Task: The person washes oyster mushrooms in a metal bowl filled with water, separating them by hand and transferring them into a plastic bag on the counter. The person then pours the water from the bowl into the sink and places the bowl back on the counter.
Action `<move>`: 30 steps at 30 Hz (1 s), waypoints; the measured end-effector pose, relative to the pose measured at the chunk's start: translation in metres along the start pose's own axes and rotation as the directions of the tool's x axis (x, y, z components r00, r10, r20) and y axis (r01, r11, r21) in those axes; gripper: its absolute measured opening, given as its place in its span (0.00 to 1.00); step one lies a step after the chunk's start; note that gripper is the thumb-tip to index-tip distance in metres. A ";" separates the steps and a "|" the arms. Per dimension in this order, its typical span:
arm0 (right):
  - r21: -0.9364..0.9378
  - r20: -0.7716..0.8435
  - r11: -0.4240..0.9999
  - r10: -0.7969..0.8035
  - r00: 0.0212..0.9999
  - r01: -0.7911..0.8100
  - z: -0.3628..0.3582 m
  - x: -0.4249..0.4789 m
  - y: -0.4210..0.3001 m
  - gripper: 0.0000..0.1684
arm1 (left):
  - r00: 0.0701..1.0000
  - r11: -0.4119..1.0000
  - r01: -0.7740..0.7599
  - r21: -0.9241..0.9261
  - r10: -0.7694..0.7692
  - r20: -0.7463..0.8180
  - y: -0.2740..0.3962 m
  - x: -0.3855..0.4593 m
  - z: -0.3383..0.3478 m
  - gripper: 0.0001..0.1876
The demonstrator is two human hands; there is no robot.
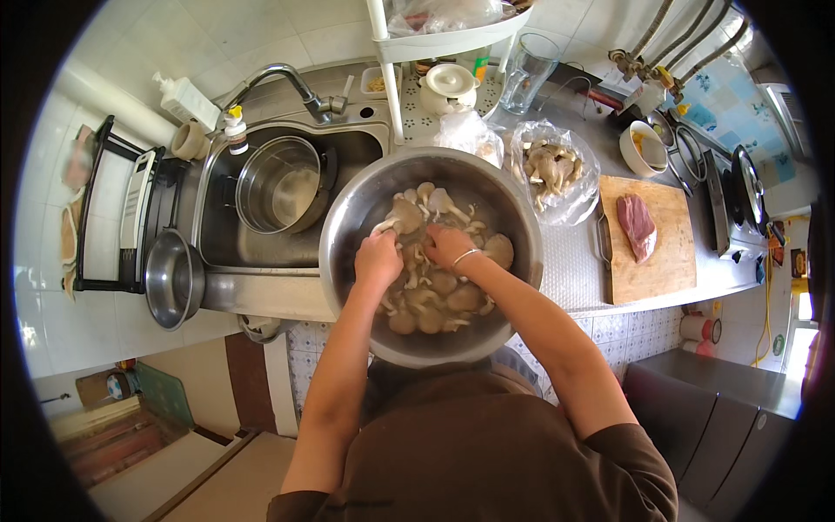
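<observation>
A large stainless steel basin (339,261) stands in front of me, holding oyster mushrooms (443,282) in water. My left hand (378,256) grips the stem end of an oyster mushroom (406,215) near the basin's left side. Among the mushrooms, a little to the right, is my right hand (450,246); its fingertips are partly hidden, so what they hold is unclear. Behind the basin to the right, a clear plastic bag (577,202) holds more oyster mushrooms (551,168).
At left, a steel pot (244,212) sits in the sink (225,258). A wooden cutting board (665,261) with raw meat (636,225) lies at right, near a white bowl (634,160). A white shelf rack (450,40) rises behind the basin.
</observation>
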State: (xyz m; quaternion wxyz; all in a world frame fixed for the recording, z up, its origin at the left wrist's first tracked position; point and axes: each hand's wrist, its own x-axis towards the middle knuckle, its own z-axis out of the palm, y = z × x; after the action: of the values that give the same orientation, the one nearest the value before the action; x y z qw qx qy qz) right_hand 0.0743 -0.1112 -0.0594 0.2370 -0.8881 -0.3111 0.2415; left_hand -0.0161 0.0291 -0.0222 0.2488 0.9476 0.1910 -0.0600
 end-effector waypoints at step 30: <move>0.642 0.065 0.752 0.137 0.988 -0.147 -0.036 -0.025 -0.015 0.07 | 0.875 -0.204 0.280 -0.938 -0.347 0.337 0.028 0.013 0.012 0.03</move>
State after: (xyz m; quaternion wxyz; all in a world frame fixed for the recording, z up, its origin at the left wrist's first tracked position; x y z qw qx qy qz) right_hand 0.0713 -0.1277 -0.0160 0.5064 -0.7718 -0.1424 0.3572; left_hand 0.0069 0.0049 -0.0227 0.8342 0.3682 0.4058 0.0621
